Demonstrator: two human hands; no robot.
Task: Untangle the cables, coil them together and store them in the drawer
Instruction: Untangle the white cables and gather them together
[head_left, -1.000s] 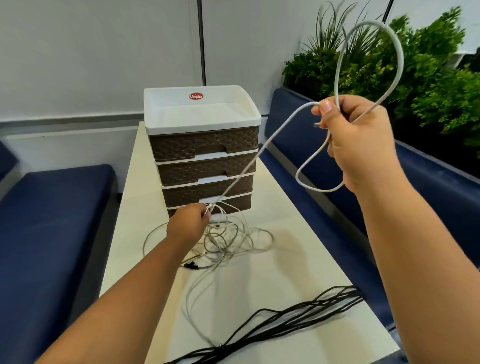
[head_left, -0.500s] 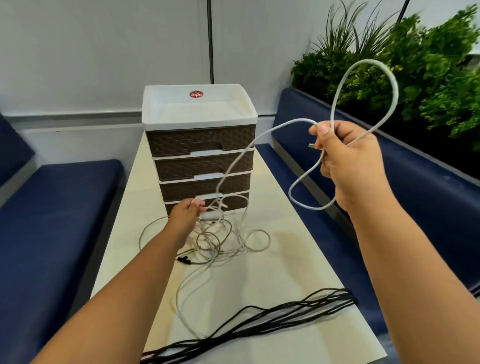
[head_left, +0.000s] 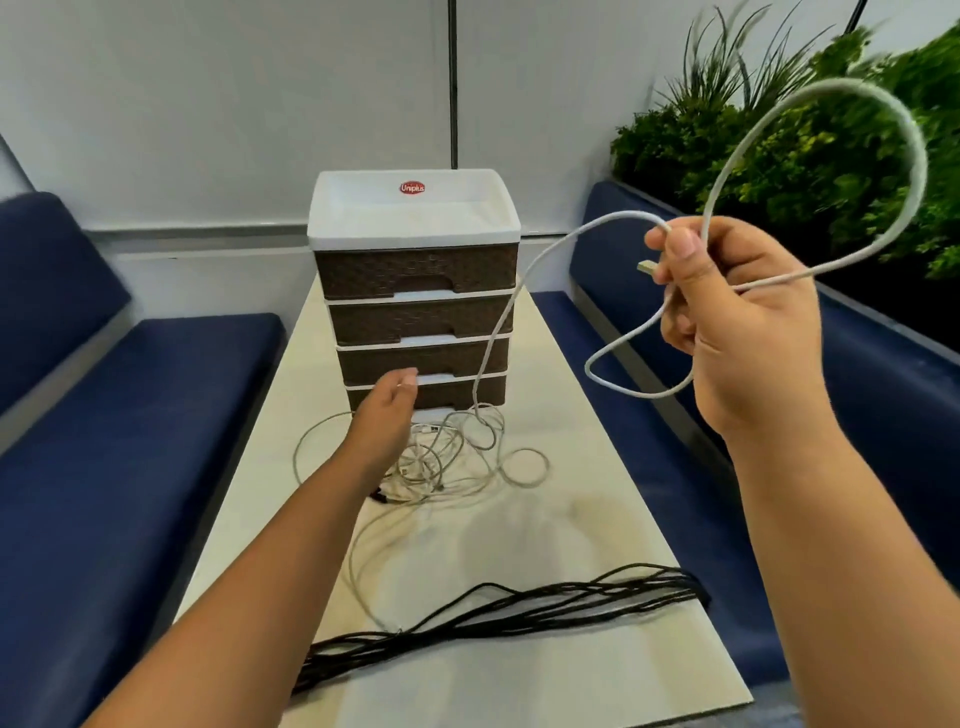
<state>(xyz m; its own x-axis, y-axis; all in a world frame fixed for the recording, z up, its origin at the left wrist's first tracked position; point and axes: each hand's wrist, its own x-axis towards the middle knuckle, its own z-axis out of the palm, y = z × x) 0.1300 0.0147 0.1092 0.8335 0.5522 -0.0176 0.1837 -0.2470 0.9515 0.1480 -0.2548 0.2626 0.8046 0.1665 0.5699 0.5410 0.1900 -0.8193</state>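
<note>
White cord is what the right hand (head_left: 748, 317) grips, raised high: a thin white cable (head_left: 524, 275) folded into two loops above and below the fist, its plug poking out by the thumb. From there the cable drops to a tangled heap of pale cables (head_left: 441, 457) lying on the cream tabletop (head_left: 597, 530), just in front of the brown woven-look drawer unit with a white tray top (head_left: 415, 291). The left hand (head_left: 387, 415) hovers over the heap, fingers relaxed, holding nothing. Coiling is under way, I'd say; next, the left needs to feed slack out of the knot. A bundle of black cables (head_left: 509, 613) lies nearer. Blue benches (head_left: 130, 441) either side, green plants (head_left: 779, 156) behind the right one.
</note>
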